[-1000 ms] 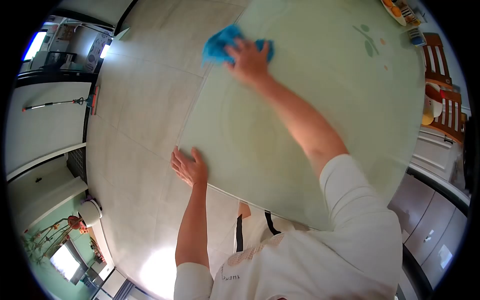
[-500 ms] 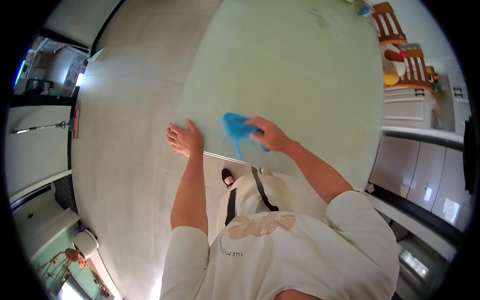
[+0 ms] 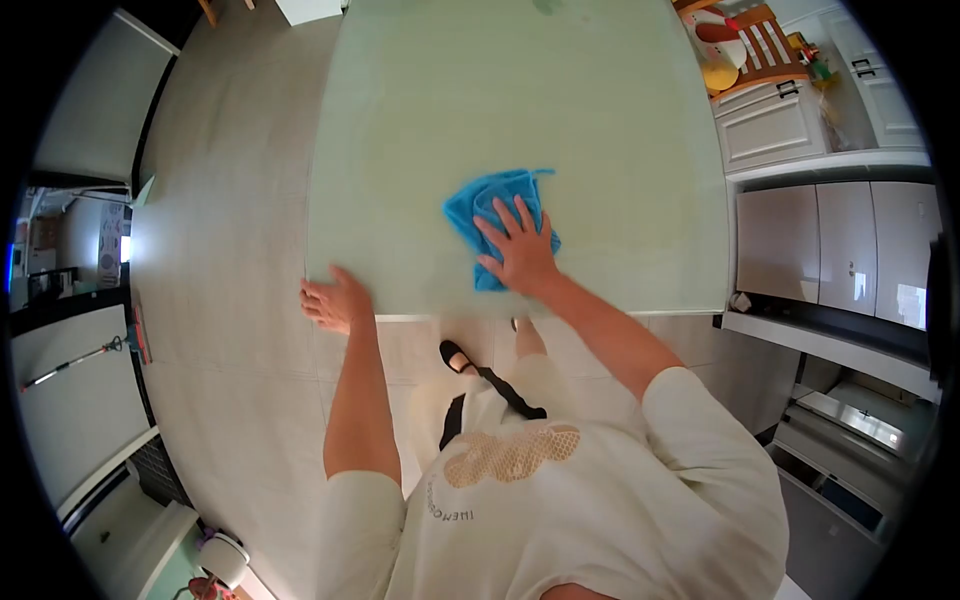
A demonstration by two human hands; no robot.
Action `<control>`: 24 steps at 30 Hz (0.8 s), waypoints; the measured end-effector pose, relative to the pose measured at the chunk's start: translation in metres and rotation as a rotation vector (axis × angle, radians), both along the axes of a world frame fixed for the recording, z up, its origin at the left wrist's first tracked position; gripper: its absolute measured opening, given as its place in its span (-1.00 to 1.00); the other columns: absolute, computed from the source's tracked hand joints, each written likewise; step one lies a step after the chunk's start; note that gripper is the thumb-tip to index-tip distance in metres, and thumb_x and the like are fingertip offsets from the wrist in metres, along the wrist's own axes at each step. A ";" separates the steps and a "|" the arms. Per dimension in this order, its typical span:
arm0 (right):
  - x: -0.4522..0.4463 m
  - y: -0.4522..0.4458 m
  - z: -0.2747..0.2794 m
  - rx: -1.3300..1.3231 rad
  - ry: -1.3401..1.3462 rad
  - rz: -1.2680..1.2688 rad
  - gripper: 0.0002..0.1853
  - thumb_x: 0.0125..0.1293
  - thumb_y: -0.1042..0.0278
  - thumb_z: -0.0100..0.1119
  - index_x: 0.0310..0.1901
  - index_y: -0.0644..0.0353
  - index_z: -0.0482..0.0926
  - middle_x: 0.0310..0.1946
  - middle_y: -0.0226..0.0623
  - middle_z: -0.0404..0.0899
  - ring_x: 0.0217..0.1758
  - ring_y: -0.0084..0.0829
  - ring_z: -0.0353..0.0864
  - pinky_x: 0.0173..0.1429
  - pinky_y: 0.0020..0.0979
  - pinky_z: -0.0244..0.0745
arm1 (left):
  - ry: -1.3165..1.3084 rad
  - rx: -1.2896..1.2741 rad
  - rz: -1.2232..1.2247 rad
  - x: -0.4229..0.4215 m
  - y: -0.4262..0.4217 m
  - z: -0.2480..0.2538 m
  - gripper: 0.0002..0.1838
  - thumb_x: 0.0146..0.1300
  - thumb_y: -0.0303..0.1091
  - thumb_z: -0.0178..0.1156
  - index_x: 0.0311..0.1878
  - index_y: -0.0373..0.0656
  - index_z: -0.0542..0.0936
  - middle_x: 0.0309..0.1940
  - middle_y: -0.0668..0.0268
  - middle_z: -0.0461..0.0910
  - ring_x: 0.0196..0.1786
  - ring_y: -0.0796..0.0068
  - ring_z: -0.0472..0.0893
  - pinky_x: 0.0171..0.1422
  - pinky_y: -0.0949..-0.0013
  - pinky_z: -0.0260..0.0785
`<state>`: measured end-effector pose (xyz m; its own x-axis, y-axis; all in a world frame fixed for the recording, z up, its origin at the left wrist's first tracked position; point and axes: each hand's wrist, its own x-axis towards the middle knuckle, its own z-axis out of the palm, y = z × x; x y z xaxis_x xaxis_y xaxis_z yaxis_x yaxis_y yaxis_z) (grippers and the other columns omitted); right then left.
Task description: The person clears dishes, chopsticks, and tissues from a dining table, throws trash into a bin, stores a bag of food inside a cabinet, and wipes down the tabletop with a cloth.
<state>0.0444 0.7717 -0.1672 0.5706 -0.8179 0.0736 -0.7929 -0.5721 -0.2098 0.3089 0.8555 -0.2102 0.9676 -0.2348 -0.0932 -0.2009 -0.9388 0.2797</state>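
Note:
A blue cloth (image 3: 490, 210) lies spread on the pale green tabletop (image 3: 420, 120), a little in from the near edge, with a loop or corner sticking out at its far side. Flat on top of the cloth rests my right hand (image 3: 522, 247), fingers spread, covering its right part. At the near left corner of the table is my left hand (image 3: 338, 300), thumb and fingers apart, holding nothing. Part of that hand reaches past the table's side.
Wooden chairs (image 3: 765, 45) stand beyond the far right of the table. White cabinets (image 3: 770, 130) and glossy cupboard doors (image 3: 845, 245) line the right. Tiled floor (image 3: 225, 250) runs along the left, where a long-handled squeegee or mop (image 3: 95, 358) leans.
The cloth was bunched and blurred in my right hand; now it lies spread under the flat palm. My left hand stays at the table corner. The whole view has shifted.

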 end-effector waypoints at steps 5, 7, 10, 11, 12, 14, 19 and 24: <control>-0.005 -0.039 0.000 0.033 -0.068 0.100 -0.46 0.12 0.00 0.12 0.19 -0.23 0.42 0.35 -0.31 0.16 0.41 -0.05 0.05 0.27 0.23 -0.03 | 0.028 0.066 0.004 0.000 0.001 0.007 -0.29 0.28 0.13 -0.09 0.37 -0.10 0.11 0.35 0.24 0.08 0.39 0.22 0.05 0.31 0.06 0.06; 0.000 -0.086 -0.005 -0.010 -0.057 0.134 -0.46 0.12 -0.03 0.13 0.20 -0.29 0.40 0.34 -0.32 0.18 0.42 -0.08 0.04 0.28 0.24 -0.04 | 0.033 0.065 0.031 0.002 -0.006 0.006 -0.29 0.28 0.12 -0.10 0.37 -0.11 0.10 0.35 0.23 0.09 0.38 0.22 0.06 0.31 0.06 0.07; 0.004 -0.164 -0.014 -0.050 -0.055 0.084 -0.47 0.14 -0.06 0.08 0.19 -0.30 0.40 0.33 -0.36 0.20 0.41 -0.13 0.06 0.31 0.20 -0.06 | 0.039 0.084 0.042 0.002 -0.008 0.009 -0.30 0.29 0.12 -0.11 0.37 -0.09 0.10 0.34 0.23 0.09 0.38 0.21 0.06 0.30 0.05 0.08; 0.006 -0.192 -0.020 -0.114 -0.059 0.060 -0.48 0.15 -0.07 0.07 0.19 -0.30 0.39 0.34 -0.38 0.20 0.42 -0.14 0.07 0.31 0.19 -0.06 | 0.034 0.095 0.051 0.003 -0.008 0.008 -0.30 0.29 0.12 -0.11 0.37 -0.09 0.10 0.34 0.23 0.09 0.38 0.21 0.06 0.30 0.05 0.08; 0.007 -0.223 -0.025 -0.153 -0.049 0.041 -0.49 0.17 -0.09 0.04 0.19 -0.31 0.39 0.34 -0.39 0.21 0.42 -0.16 0.07 0.32 0.19 -0.05 | 0.024 0.080 0.044 0.004 -0.007 0.007 -0.31 0.29 0.12 -0.10 0.37 -0.08 0.11 0.34 0.23 0.09 0.37 0.21 0.07 0.30 0.04 0.08; 0.008 -0.286 -0.036 -0.212 -0.028 -0.007 -0.50 0.21 -0.13 -0.02 0.20 -0.33 0.37 0.34 -0.41 0.20 0.42 -0.17 0.06 0.32 0.17 -0.04 | 0.011 0.077 0.050 0.004 -0.007 0.005 -0.31 0.28 0.12 -0.10 0.36 -0.07 0.11 0.34 0.23 0.10 0.37 0.20 0.08 0.30 0.04 0.08; 0.017 -0.449 -0.062 -0.266 0.031 -0.165 -0.45 0.26 -0.27 -0.20 0.28 -0.40 0.26 0.38 -0.49 0.13 0.45 -0.27 0.02 0.34 0.14 -0.01 | -0.032 0.055 0.020 0.008 -0.003 0.003 -0.33 0.28 0.09 -0.08 0.35 -0.07 0.14 0.30 0.20 0.14 0.31 0.14 0.15 0.29 0.02 0.10; 0.024 -0.507 -0.062 -0.219 0.082 -0.238 -0.42 0.28 -0.32 -0.28 0.31 -0.41 0.19 0.41 -0.53 0.06 0.47 -0.31 -0.03 0.36 0.15 -0.06 | -0.085 0.051 0.026 0.014 0.002 -0.004 -0.35 0.26 0.05 -0.06 0.33 -0.07 0.17 0.28 0.19 0.19 0.30 0.13 0.17 0.29 0.01 0.09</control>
<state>0.0687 0.2645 -0.2297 0.3766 -0.8988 0.2241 -0.9189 -0.3931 -0.0322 0.3228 0.8571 -0.2144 0.9783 -0.2062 -0.0219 -0.1968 -0.9566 0.2147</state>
